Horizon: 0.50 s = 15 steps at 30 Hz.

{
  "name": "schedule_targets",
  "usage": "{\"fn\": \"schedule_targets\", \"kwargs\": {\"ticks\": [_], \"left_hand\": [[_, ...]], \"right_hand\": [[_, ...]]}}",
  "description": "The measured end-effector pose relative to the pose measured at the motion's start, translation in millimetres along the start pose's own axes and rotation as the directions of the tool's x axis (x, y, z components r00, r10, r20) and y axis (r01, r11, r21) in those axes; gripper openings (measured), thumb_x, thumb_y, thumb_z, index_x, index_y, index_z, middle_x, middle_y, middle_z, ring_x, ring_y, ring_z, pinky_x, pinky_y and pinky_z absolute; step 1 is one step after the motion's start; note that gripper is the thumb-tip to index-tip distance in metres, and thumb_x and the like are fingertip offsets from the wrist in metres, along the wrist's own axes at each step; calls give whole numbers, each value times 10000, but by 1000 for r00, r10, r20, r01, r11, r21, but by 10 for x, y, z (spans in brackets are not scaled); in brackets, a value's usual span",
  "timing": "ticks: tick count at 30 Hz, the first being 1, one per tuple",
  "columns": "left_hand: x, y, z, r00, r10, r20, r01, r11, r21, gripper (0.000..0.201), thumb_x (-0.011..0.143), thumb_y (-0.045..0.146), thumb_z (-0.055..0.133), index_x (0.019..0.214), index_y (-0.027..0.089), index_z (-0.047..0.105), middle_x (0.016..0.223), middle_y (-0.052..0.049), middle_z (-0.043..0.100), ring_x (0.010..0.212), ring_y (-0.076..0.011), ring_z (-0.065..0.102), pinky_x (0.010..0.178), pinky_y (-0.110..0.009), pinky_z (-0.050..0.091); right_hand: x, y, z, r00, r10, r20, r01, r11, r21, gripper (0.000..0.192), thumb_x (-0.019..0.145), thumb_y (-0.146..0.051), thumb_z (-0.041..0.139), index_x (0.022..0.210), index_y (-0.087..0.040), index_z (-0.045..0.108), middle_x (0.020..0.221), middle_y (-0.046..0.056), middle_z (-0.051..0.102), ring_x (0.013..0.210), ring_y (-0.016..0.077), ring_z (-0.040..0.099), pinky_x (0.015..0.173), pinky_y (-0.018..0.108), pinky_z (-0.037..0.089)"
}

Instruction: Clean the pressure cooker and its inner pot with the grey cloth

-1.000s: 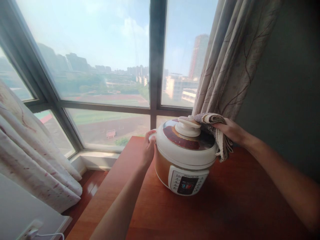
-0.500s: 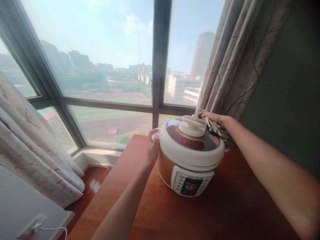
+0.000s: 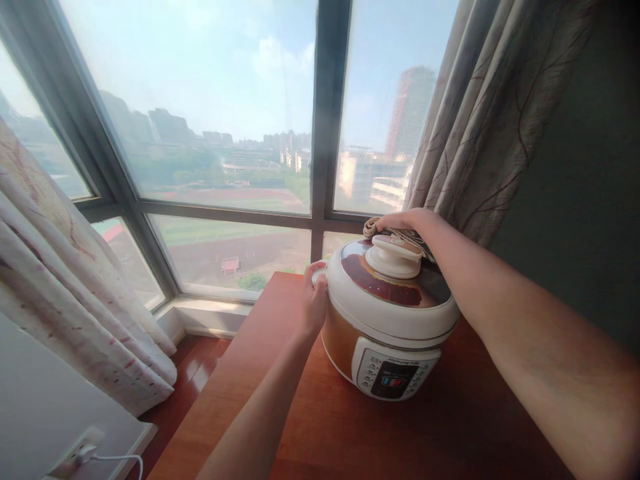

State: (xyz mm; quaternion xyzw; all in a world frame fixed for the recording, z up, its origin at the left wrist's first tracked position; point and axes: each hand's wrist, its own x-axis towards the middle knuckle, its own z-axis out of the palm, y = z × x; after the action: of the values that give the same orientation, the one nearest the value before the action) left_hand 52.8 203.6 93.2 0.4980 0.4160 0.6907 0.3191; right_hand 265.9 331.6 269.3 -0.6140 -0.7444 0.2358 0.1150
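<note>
A white and orange electric cooker (image 3: pixel 390 320) stands on a reddish wooden table (image 3: pixel 320 427) by the window. Its lid has a dark red top and a white knob (image 3: pixel 394 257). My left hand (image 3: pixel 314 303) grips the small handle on the cooker's left side. My right hand (image 3: pixel 407 221) reaches over the back of the lid and presses a folded striped cloth (image 3: pixel 395 233) against it, just behind the knob. Most of the cloth is hidden under my hand and forearm.
A big window (image 3: pixel 225 147) with a dark frame fills the back. Beige patterned curtains hang at the right (image 3: pixel 480 127) and left (image 3: pixel 60 287). A dark wall is on the right. A wall socket with a white cable (image 3: pixel 85 453) sits low on the left.
My right hand has carried the cloth from the lid's right edge round to the back of the lid, behind the knob. My left hand stays on the side handle. The view shifted slightly.
</note>
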Motion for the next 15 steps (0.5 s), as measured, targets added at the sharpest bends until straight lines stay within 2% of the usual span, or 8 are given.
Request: {"fn": "schedule_targets", "kwargs": {"ticks": [4,7,11,15], "left_hand": [[13,-38,-16,1000,12,-2,-12,1000,16,234,899,342,483,1061,212,591,1020,-47,657,951,-232,597,872,-345,472],[32,-96,-49,999,26,23,-27,999,41,272,923,378,472,1094,204,593,1038,-59,659,960,-236,597,890,-362,468],[47,-161,-74,999,37,29,-38,999,39,379,956,466,474,1227,214,557,1221,-96,634,1144,-266,576,970,-395,455],[16,-153,-49,999,-36,-1,36,996,-80,500,921,555,552,1314,249,511,1348,-110,600,1205,-279,580,912,-387,508]], "right_hand": [[14,-263,82,996,-24,87,35,992,-122,219,758,-448,679,743,-229,678,693,70,648,744,284,632,715,423,505],[-23,-554,277,981,-126,144,151,972,-181,227,759,-433,659,714,-210,672,715,74,653,769,287,631,727,408,483],[-230,-904,560,911,-329,248,379,905,-191,153,705,-333,703,769,-195,714,886,73,724,866,276,638,765,352,452],[-490,-1017,666,847,-454,276,507,846,-164,211,747,-318,658,886,-184,743,1015,72,744,952,271,634,804,322,451]]}}
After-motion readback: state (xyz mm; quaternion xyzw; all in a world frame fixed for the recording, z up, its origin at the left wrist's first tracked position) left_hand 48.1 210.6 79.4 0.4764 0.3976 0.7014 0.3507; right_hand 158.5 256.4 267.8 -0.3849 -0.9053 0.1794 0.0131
